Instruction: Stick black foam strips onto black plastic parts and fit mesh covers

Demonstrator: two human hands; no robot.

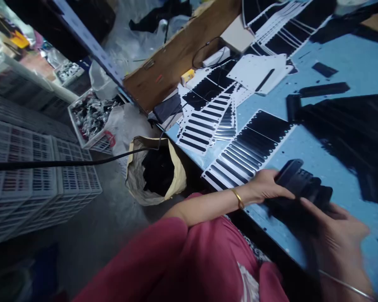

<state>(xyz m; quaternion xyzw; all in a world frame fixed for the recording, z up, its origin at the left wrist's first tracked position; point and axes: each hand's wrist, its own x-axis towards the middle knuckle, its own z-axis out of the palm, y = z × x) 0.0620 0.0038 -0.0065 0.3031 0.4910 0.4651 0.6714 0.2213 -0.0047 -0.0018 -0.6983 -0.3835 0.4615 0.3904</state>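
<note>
Over the front of the blue table, both my hands grip one bundle of black strips (302,184) with rounded ends. My left hand (269,186), a gold bangle on its wrist, is closed on the bundle's left side, thumb on top. On the right side my right hand (337,224) is closed around it, its thumb nearly meeting the left one. The strips are fanned unevenly at the far end, and their lower part is blurred. Just beyond my left hand lies a white sheet with black strips (248,147). A large heap of black strips (349,130) lies past my right hand.
More strip sheets (204,121) and a white card (260,71) lie along a wooden board (182,50). Below the table edge stands an open paper sack (178,176) with black pieces inside. A black cable (113,159) crosses above it. White crates (28,167) are stacked left.
</note>
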